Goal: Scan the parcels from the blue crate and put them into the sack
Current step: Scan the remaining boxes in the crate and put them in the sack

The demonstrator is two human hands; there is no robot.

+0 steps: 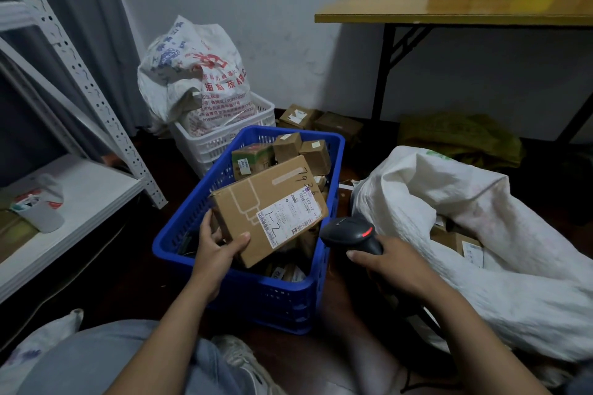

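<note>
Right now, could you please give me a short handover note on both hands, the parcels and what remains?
Left hand grips a cardboard parcel over the blue crate, label up.
Right hand holds the scanner, pointed towards that label.
Done: at least one labelled box lies in the open white sack, on the right.
Left: scan and sack this parcel, then the small parcels in the crate.

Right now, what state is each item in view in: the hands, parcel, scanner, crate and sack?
Left hand: holds a parcel by its lower corner.
Parcel: lifted above the blue crate, tilted, label facing up.
Right hand: fingers curled round the scanner.
Scanner: red light lit, head close to the parcel's label.
Blue crate: holds more parcels.
Sack: mouth open, parcels visible inside.
</note>
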